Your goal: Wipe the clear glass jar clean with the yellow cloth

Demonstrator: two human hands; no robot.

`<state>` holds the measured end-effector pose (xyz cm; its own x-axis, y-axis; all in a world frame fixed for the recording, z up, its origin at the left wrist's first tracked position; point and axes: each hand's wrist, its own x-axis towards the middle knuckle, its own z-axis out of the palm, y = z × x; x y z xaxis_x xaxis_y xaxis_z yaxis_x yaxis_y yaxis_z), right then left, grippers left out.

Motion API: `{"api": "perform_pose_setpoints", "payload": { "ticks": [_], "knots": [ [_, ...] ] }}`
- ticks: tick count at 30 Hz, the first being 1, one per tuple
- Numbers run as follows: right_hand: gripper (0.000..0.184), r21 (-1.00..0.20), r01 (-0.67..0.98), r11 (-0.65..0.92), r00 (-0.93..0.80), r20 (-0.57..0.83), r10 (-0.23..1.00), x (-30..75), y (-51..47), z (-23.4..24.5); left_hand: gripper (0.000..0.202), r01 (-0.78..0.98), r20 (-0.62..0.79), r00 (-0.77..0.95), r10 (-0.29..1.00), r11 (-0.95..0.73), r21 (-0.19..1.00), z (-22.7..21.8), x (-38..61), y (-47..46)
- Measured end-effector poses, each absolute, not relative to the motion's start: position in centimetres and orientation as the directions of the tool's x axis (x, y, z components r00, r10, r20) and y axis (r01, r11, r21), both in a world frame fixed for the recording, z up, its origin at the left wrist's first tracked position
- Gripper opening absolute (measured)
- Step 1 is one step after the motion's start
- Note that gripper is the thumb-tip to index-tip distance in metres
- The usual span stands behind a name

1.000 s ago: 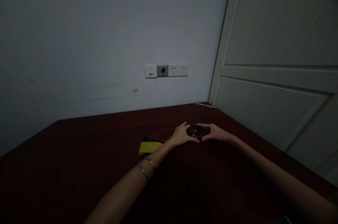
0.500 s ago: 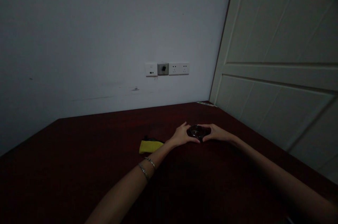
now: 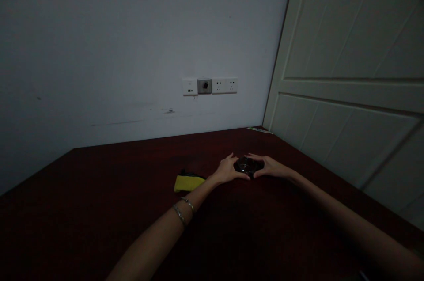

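A small dark, shiny round object [image 3: 246, 165] rests on or just above the dark red table, its rim catching some light; in this dimness its exact kind is unclear. From the left side my left hand [image 3: 227, 169] curves round it, thumb on the near side and fingers at the far side. My right hand [image 3: 269, 166] cups the opposite side in the same way, thumb toward me. Left of my left wrist lies a yellow pouch [image 3: 188, 183] with black cord at its far edge, partly covered by my forearm.
The dark red tabletop [image 3: 126, 175] reaches back to a pale wall with a row of sockets and switch plates [image 3: 210, 86]. Pale panelled doors [image 3: 344, 82] border the right side. A thin printed strip [image 3: 259, 130] lies in the far right corner.
Almost nothing differs. Both hands stay around the round object, with only a very slight shift of the fingers.
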<state>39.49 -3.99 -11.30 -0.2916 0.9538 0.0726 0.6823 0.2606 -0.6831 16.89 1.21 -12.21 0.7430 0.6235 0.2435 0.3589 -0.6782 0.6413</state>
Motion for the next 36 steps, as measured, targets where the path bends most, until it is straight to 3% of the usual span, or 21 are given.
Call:
{"api": "perform_pose_setpoints", "payload": {
  "ticks": [16,22,26,30,33,36],
  "knots": [
    [0.087,-0.656,0.704,0.272,-0.314,0.055,0.948,39.8,-3.5,-11.7,0.088,0.403,0.163,0.740,0.653,-0.623,0.670,-12.6,16.8,1.4],
    [0.086,-0.685,0.686,0.247,-0.318,0.023,0.948,39.2,-3.7,-11.2,0.086,0.479,0.060,0.782,0.621,-0.659,0.579,-12.1,17.0,1.7],
    [0.084,-0.708,0.675,0.209,-0.332,-0.039,0.942,38.6,-3.9,-10.6,0.105,0.580,-0.071,0.753,0.654,-0.610,0.540,-11.4,16.9,1.2],
    [0.097,-0.692,0.714,0.110,-0.235,-0.089,0.968,39.1,-3.9,-9.4,0.123,0.619,-0.107,0.723,0.683,-0.571,0.539,-10.1,15.4,0.2],
    [0.092,-0.665,0.739,0.105,-0.151,-0.011,0.989,39.1,-3.3,-7.4,0.123,0.652,-0.114,0.702,0.703,-0.570,0.501,-8.6,12.9,0.1],
    [0.071,-0.632,0.757,0.167,0.007,0.264,0.965,37.4,-2.2,-5.4,0.107,0.728,-0.041,0.577,0.816,-0.491,0.478,-7.4,9.5,1.4]
  ]
}}
